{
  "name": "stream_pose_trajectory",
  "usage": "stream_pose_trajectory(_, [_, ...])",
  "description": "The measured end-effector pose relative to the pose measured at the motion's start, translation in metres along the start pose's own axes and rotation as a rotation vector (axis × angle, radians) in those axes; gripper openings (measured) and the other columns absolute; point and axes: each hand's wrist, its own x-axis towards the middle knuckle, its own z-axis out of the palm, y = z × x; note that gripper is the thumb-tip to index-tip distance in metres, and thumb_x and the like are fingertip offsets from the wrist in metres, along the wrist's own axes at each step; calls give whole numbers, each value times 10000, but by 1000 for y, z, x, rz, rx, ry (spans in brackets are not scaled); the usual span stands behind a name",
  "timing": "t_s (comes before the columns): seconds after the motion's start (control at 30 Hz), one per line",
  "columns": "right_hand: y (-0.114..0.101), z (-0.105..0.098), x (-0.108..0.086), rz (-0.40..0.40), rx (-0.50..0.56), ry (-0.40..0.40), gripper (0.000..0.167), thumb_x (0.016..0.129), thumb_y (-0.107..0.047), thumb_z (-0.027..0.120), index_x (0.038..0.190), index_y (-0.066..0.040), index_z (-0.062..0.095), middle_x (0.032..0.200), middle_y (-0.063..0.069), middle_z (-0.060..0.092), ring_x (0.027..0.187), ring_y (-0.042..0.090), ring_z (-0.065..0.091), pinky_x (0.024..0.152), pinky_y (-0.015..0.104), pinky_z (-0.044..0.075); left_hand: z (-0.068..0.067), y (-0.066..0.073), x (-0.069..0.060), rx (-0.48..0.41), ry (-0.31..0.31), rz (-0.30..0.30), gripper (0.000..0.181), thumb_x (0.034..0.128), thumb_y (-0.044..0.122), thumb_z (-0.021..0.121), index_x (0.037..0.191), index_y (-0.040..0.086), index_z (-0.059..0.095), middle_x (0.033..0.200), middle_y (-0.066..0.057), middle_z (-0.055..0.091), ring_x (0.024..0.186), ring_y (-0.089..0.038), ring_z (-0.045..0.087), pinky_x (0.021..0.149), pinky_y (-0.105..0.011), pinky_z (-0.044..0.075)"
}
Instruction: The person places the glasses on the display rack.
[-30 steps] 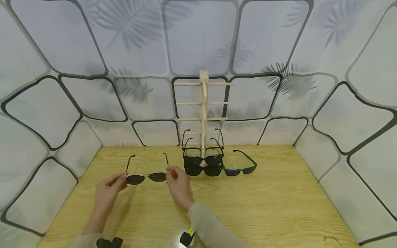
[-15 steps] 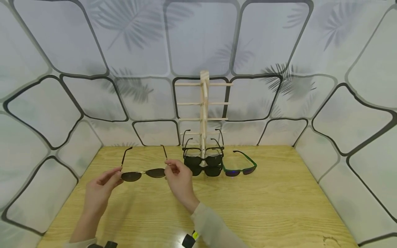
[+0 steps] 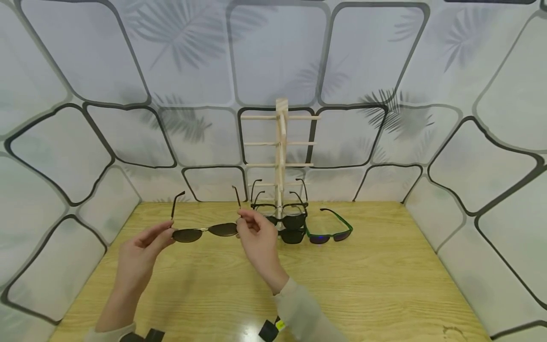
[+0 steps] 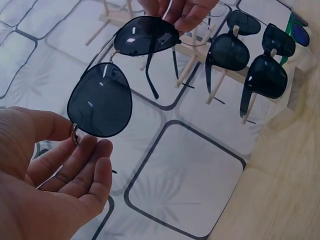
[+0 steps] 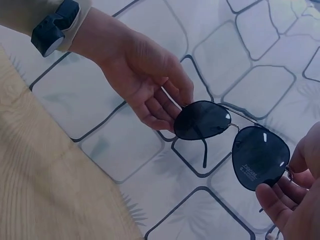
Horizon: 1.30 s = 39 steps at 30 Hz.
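A pair of dark aviator sunglasses is held up in front of me, its temples unfolded and pointing away. My left hand pinches the left hinge between thumb and fingers. At the other hinge, my right hand pinches the frame the same way. The left wrist view shows both lenses of the sunglasses tilted, with small print on one lens. Just behind the right hand stands a wooden eyewear rack. Glasses hang on its lower rungs, partly hidden by that hand.
Green-framed sunglasses with bluish lenses are at the right of the rack's foot. Bare thin rungs cross the rack's upper part. The wooden table ends at a patterned backdrop behind and at both sides.
Both hands have raised the sunglasses, first drifting left, then moving right toward the rack. The right hand now covers part of the lower hanging glasses.
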Motion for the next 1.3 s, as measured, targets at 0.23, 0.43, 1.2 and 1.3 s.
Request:
stream_pose_trajectory(0.23, [-16,-15,4,-39,26,5,211,1019,-36,638,1190,-38,761,1004,205,734,734,196,715,693,234,604,11,15,0,37,-9,45,250,986,118,757,1231,72,781,1032,138,799,850,-38,748,845,-154,591])
stream_pose_trajectory(0.43, [-28,-30,5,-80,34,16,207,1022,-31,647,1199,-21,753,999,209,722,746,295,720,685,298,625,24,31,2,31,-30,84,246,981,107,761,1221,56,783,1001,120,809,871,-26,750,851,-156,591])
stream_pose_trajectory(1.2, [-50,-70,2,-103,53,110,226,1036,-43,646,1242,-27,737,998,201,676,732,132,692,701,296,612,65,58,13,140,-145,184,304,1005,164,744,1283,41,752,1067,163,783,902,-46,741,880,-158,577])
stream_pose_trajectory(1.3, [-51,-76,1,-107,43,128,228,1039,-41,643,1246,-18,734,1002,200,677,733,108,689,703,280,611,71,61,13,146,-158,176,304,1007,174,743,1283,47,751,1068,155,781,914,-73,740,884,-167,576])
